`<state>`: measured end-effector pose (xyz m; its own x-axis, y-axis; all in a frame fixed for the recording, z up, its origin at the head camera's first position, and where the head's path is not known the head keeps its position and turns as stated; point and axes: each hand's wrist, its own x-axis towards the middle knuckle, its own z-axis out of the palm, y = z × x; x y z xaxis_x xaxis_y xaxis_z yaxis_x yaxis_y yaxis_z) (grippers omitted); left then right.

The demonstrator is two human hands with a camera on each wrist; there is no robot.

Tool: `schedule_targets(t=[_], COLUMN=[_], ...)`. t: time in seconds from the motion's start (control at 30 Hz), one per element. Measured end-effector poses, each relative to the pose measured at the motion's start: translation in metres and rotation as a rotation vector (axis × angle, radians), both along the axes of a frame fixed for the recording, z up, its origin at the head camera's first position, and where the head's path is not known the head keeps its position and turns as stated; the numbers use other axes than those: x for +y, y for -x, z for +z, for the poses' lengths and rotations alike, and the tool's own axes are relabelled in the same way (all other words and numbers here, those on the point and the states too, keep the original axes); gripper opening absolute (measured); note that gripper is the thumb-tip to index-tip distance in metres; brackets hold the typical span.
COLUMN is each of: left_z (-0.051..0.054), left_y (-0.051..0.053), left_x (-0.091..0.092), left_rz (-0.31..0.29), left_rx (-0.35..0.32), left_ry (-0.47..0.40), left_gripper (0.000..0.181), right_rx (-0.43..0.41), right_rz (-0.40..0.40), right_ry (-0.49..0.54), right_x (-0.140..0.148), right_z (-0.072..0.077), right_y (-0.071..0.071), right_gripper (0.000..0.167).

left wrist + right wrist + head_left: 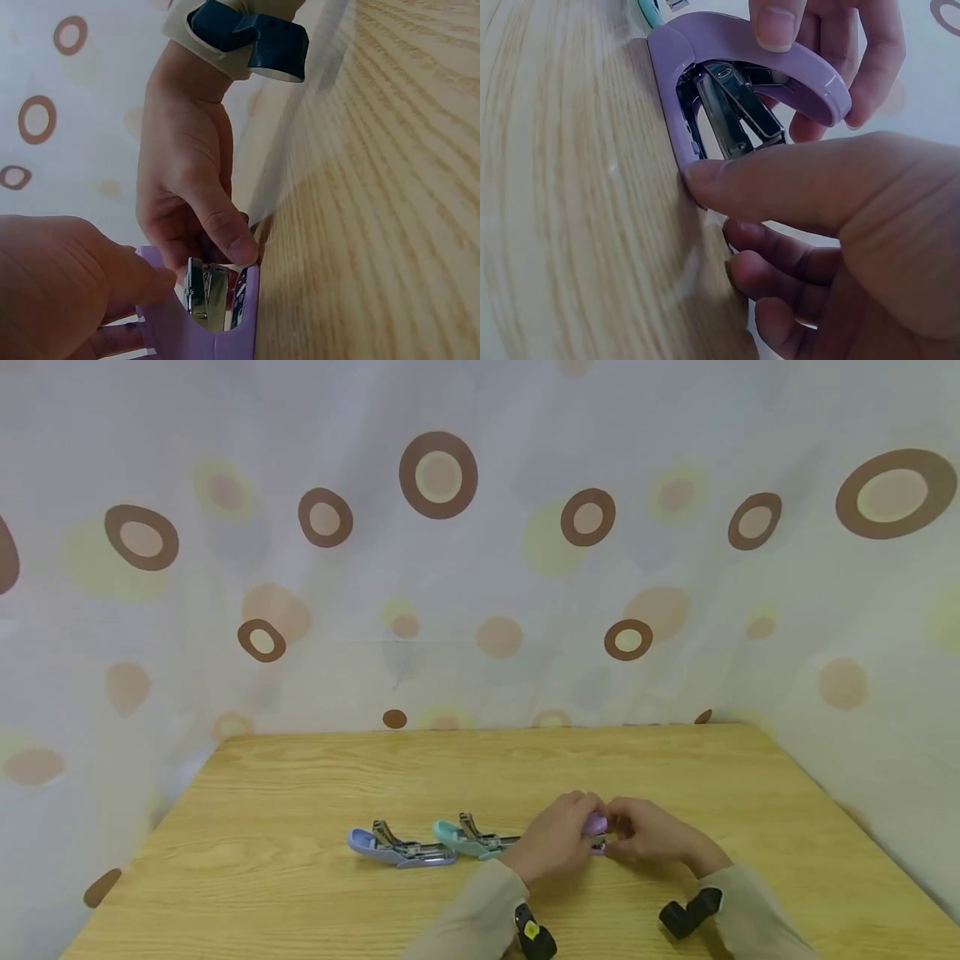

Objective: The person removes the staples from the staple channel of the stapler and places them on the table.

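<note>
At the left of the worktop (300,789) lies a blue stapler (390,853), its cover folded back and its metal strip tilted up. Just beside it is a teal stapler (468,843), opened the same way, its right end hidden behind the left hand (555,839). That hand holds the raised cover of a purple stapler (705,34), thumb on the outer face and fingers on the far side. The purple stapler sits base down on the worktop between the two hands, its metal strip showing in the gap under the cover. The right hand (660,835) pinches the front end of its base, thumb against the near side, other fingers curled. A dark strapped-on device (690,914) sits at the right wrist. Behind everything hangs a pale cloth (510,460) with brown rings.
</note>
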<state>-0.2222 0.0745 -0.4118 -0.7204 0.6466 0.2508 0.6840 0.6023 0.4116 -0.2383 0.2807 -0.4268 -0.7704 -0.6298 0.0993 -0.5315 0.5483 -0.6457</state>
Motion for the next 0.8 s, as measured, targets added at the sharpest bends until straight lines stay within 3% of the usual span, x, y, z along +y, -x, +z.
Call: schedule_targets(t=[0.37,0.53,0.8], left_z=[0.008,0.006,0.001], left_y=[0.002,-0.001,-0.003], left_x=[0.000,0.002,0.004], left_rz=[0.035,0.061,0.049], left_rx=[0.004,-0.023,0.030], left_ry=[-0.006,-0.002,0.021], left_gripper=[0.024,0.027,0.031], right_rx=[-0.067,-0.069,-0.048], right_rz=[0.000,0.001,-0.032], right_ry=[0.015,0.036,0.029], right_x=[0.000,-0.002,-0.003], right_z=[0.001,-0.004,-0.009], right_y=[0.004,0.002,0.001], right_gripper=[0.018,0.017,0.012])
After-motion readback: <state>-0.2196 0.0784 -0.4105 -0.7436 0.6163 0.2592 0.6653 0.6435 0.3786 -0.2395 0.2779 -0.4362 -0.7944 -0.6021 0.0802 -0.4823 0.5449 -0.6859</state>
